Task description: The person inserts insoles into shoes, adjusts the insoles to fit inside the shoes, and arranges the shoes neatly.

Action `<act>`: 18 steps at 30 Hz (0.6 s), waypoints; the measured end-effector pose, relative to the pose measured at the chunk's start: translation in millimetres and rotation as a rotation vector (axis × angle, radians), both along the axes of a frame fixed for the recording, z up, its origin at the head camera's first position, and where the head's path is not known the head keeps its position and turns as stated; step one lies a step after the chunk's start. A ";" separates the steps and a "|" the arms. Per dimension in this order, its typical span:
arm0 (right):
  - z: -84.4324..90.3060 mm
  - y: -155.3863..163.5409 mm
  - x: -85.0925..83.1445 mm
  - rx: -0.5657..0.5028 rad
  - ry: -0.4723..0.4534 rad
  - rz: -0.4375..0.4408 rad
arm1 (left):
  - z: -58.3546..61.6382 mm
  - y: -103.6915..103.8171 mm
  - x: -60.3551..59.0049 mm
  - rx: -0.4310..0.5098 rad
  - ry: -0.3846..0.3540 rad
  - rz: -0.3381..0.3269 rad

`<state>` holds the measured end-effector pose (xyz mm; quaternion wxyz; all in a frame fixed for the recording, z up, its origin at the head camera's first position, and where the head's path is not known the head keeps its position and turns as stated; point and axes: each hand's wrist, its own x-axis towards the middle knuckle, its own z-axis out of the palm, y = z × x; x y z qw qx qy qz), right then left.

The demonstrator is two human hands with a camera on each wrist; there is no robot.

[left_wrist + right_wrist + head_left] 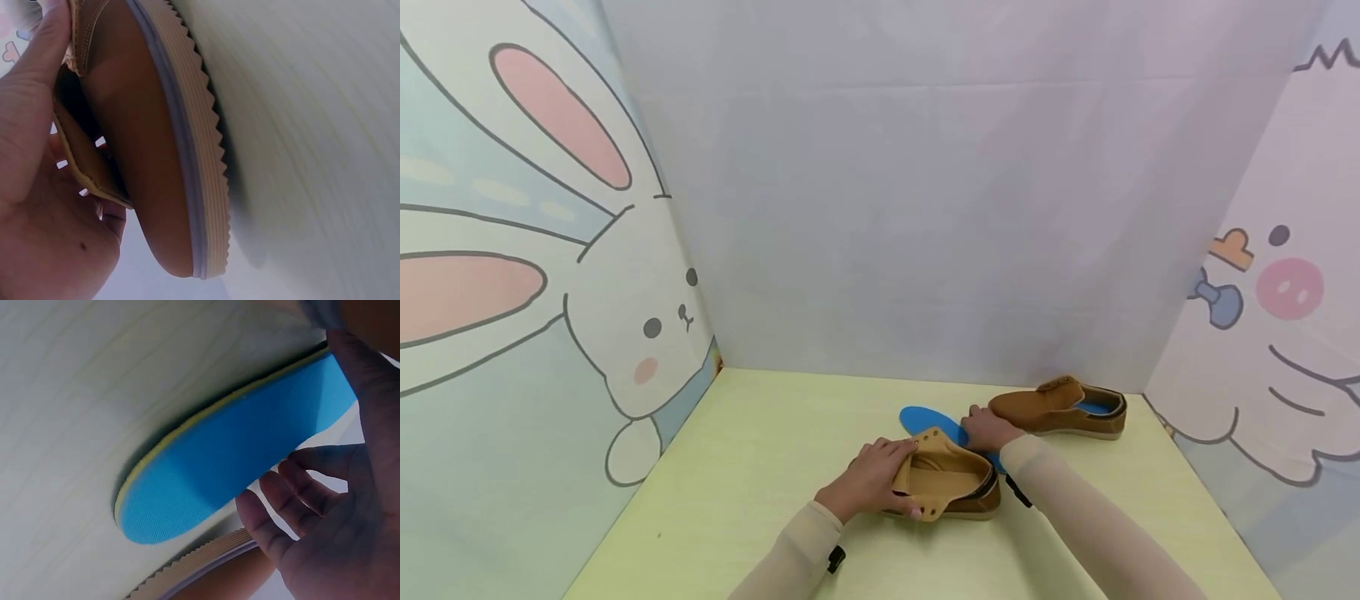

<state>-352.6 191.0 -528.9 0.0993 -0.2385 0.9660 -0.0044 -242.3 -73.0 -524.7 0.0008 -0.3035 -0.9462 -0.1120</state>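
A tan shoe lies on the pale yellow table with its opening facing up. My left hand grips its near side and eyelet flap. In the left wrist view the shoe shows its ridged sole beside my left hand. Just behind the shoe, a blue insole lies flat. My right hand holds its heel end. The right wrist view shows the thumb on the blue insole and the fingers curled at its edge. A second tan shoe, with blue showing inside it, stands farther right.
Cartoon-printed panels enclose the table: a rabbit on the left wall, a plain white back wall, and a pink-cheeked figure on the right wall. Bare tabletop stretches left of the shoes.
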 end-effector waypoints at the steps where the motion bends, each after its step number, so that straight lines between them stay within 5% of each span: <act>1: -0.1 0.2 -0.2 -0.005 0.008 0.002 | 0.8 0.2 0.0 -0.001 -0.001 0.003; 18: 2.9 5.6 7.5 -0.192 0.056 -0.055 | 0.7 0.5 1.1 0.002 0.004 0.008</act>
